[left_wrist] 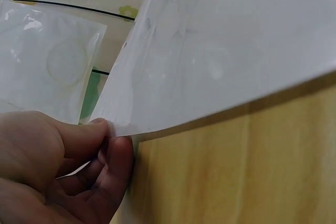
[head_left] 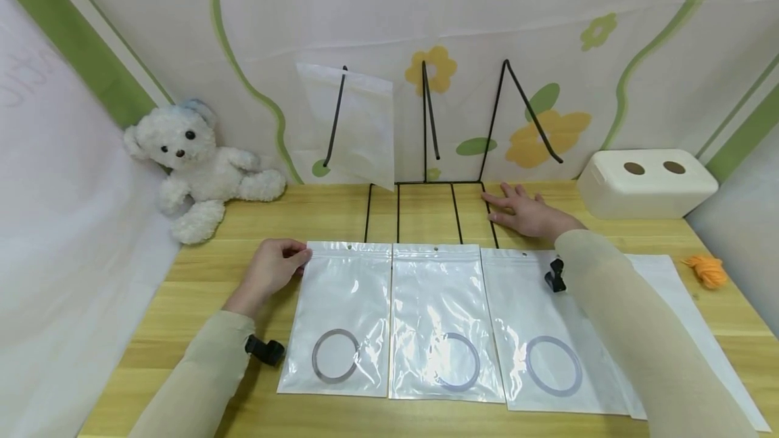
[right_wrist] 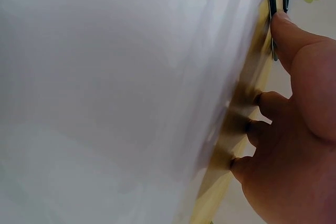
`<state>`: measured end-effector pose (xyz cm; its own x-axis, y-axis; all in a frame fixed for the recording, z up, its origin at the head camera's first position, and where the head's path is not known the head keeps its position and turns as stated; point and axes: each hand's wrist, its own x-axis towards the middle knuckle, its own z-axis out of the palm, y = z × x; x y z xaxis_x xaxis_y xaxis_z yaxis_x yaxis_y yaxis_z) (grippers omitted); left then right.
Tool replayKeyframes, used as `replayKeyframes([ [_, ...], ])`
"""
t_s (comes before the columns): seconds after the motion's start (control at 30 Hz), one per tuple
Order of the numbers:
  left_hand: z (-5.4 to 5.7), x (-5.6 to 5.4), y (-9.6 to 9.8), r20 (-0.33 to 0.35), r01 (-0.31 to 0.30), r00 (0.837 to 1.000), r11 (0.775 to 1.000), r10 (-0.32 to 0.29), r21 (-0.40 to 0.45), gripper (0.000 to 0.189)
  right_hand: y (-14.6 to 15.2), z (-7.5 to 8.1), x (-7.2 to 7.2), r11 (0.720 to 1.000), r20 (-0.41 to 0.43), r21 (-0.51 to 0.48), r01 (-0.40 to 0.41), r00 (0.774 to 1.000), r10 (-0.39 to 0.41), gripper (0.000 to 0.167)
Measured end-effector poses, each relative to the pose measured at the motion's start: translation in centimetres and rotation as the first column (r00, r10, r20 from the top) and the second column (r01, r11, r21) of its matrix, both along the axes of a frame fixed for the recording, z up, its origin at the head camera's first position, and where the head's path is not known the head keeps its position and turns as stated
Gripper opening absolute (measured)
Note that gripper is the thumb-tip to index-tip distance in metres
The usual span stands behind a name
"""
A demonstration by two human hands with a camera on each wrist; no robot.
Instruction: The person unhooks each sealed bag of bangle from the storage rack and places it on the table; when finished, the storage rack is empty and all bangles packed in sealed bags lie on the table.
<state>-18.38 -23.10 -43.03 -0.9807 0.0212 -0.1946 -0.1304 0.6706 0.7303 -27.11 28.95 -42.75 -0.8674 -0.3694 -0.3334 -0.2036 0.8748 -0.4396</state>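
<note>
My left hand [head_left: 275, 269] pinches the top left corner of the leftmost zip bag [head_left: 343, 289] between thumb and fingers. In the left wrist view that bag's corner [left_wrist: 123, 124] sits at the thumb tip. Spread and holding nothing, my right hand [head_left: 520, 211] is at the right base rod of the black wire rack [head_left: 424, 120]. Beside the first bag lie a middle zip bag [head_left: 435, 303] and a right one [head_left: 517, 309], each with a ring print low down. The right sleeve covers part of the bags on that side.
A pale zip bag [head_left: 371, 127] hangs on the rack's left hook. A white teddy bear [head_left: 201, 167] sits at the back left. At the back right stands a white box [head_left: 648, 184] with two holes, and an orange yarn bundle [head_left: 709, 272] lies near the right edge.
</note>
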Motion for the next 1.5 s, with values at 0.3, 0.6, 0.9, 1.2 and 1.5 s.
replayKeyframes([
  [0.3, 0.2, -0.4, -0.5, 0.068, 0.040, 0.997, 0.999, -0.042, 0.029, 0.025, 0.0, 0.0, 0.0, 1.000, -0.002, -0.003, -0.004, 1.000, 0.004, 0.066],
  [0.6, 0.9, -0.7, -0.7, 0.030, 0.058, 0.998, 0.998, -0.057, -0.032, 0.026, 0.0, 0.0, 0.1, 1.000, -0.006, -0.012, -0.004, 1.000, 0.004, 0.066],
  [0.9, 3.6, -2.1, -0.4, -0.098, 0.042, 0.994, 0.999, -0.039, 0.025, 0.039, 0.0, 0.1, 0.2, 1.000, -0.006, -0.012, -0.004, 1.000, 0.004, 0.066],
  [1.2, 7.4, -5.2, 1.2, -0.244, 0.018, 0.970, 0.991, 0.016, 0.135, 0.039, -0.1, -0.1, 0.4, 1.000, -0.010, -0.022, 0.001, 1.000, -0.001, 0.065],
  [1.5, 10.9, -7.6, 3.1, -0.357, -0.023, 0.928, 0.973, 0.106, 0.228, 0.037, -0.1, -0.1, 0.3, 1.000, -0.012, -0.024, 0.002, 1.000, -0.003, 0.064],
])
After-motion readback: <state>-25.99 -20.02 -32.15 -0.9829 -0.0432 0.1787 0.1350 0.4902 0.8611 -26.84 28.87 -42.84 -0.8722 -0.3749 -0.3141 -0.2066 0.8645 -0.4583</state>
